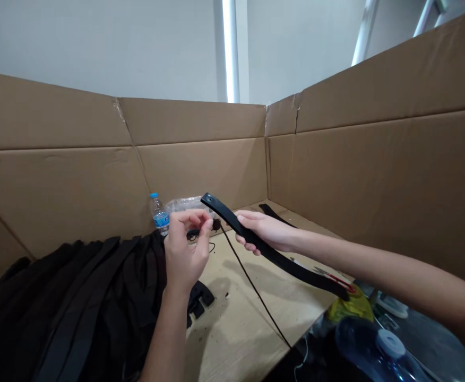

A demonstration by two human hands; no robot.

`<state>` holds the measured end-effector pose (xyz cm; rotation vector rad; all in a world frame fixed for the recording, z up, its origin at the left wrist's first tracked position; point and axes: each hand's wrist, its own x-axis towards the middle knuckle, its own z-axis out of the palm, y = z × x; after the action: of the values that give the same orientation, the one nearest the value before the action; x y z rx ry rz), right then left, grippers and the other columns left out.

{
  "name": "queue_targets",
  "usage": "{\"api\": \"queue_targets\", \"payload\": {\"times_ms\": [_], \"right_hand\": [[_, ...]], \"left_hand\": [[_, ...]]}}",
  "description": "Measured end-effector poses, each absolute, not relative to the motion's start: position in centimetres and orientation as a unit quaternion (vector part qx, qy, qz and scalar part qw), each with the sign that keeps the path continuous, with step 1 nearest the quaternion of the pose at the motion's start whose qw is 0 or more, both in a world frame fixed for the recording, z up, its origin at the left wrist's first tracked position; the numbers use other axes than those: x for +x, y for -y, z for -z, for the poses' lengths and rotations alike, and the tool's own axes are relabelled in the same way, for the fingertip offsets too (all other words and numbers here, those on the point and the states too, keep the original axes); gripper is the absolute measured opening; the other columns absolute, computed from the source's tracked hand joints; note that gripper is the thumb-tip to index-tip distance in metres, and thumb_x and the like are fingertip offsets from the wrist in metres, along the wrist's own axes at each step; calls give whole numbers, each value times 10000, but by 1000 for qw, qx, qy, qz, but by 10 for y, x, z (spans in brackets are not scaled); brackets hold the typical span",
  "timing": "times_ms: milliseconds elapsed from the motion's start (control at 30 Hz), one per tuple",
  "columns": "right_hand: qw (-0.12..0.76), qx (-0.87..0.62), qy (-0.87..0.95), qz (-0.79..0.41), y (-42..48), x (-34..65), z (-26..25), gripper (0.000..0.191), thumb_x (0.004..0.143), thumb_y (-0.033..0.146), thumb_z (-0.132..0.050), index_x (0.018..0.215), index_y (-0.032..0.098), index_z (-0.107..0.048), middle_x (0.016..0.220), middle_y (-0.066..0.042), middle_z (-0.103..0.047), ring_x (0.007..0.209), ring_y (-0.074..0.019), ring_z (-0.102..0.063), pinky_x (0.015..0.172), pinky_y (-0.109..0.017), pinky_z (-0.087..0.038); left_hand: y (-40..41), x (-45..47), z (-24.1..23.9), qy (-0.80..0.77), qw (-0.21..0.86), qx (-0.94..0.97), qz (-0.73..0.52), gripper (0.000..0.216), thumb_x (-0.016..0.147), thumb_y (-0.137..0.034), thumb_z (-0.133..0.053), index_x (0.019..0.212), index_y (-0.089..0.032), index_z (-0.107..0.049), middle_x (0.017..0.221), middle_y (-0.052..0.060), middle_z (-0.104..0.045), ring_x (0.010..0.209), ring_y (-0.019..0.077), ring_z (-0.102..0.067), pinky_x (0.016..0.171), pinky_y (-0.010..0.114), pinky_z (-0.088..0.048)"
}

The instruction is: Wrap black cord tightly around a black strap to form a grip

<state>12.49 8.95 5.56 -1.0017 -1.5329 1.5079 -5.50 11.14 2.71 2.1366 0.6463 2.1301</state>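
My right hand is wrapped round a long, curved black strap. The strap's upper end, with a small hole or stud in it, points up and left, and its lower end reaches the table's right side. My left hand is closed in a pinch just left of the strap, apart from it. At its fingertips shows a small dark piece; whether the pinch holds it I cannot tell. From there a thin dark cord runs down to the table's front edge.
A heap of black straps covers the left side, near notched black pieces. Behind stand a water bottle and clear plastic. Cardboard walls enclose the table. Red-handled scissors, a yellow bag and a large blue bottle are right.
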Motion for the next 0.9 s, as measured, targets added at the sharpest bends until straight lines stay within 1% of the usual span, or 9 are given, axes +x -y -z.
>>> {"api": "queue_targets", "payload": {"times_ms": [100,200,300,467,667,733,800,900], "right_hand": [[373,-410,603,-574,-89,121,-50,224,1022,258,-270,1031,206,-488,595,54,-489,383,-55,-408,334,-130,-288],[366,-427,600,-569,-90,119,-52,238,1016,226,-250,992,196,-485,591,52,-485,384,-56,-416,332,-134,-290],[363,-434,615,-549,-90,117,-56,237,1014,216,-251,938,185,-473,596,49,-484,389,-55,-416,336,-139,-307],[352,-424,683,-480,-89,114,-59,249,1008,226,-319,828,170,-482,648,31,-495,458,-54,-434,371,-136,-355],[339,-431,706,-447,-84,110,-54,309,1015,287,-359,775,159,-506,672,14,-511,542,-64,-490,424,-131,-422],[342,-427,691,-472,-84,110,-50,300,1016,287,-357,798,156,-517,665,14,-513,527,-72,-511,434,-156,-450],[344,-407,666,-522,-85,110,-47,279,1020,271,-328,868,155,-532,652,21,-508,488,-82,-527,428,-185,-461],[345,-379,620,-594,-85,112,-45,305,1027,262,-282,1029,145,-564,639,34,-488,413,-69,-473,389,-185,-409]], "left_hand": [[-112,-56,-24,-205,32,707,-676,182,838,-126,-593,860,-218,-437,822,-19,-627,752,109,-631,668,240,-532],[-113,-57,-25,-203,33,713,-670,194,823,-125,-613,865,-224,-452,832,-14,-628,752,112,-633,670,243,-531],[-113,-59,-26,-201,42,721,-662,214,803,-119,-632,861,-231,-458,827,-11,-622,744,119,-635,671,254,-528],[-113,-57,-26,-191,59,725,-660,218,786,-138,-648,859,-231,-465,820,-6,-597,748,134,-632,667,277,-517],[-110,-55,-27,-185,52,734,-651,218,782,-131,-647,854,-215,-459,808,-15,-594,720,110,-620,654,244,-509],[-108,-57,-28,-188,54,737,-647,218,786,-116,-638,852,-217,-456,809,-17,-597,714,105,-619,648,234,-511],[-107,-58,-30,-192,52,739,-643,218,791,-109,-632,853,-220,-454,814,-17,-604,706,104,-621,636,229,-513],[-107,-60,-31,-193,51,742,-640,217,798,-115,-625,853,-224,-446,807,-22,-607,673,102,-622,593,223,-507]]}}
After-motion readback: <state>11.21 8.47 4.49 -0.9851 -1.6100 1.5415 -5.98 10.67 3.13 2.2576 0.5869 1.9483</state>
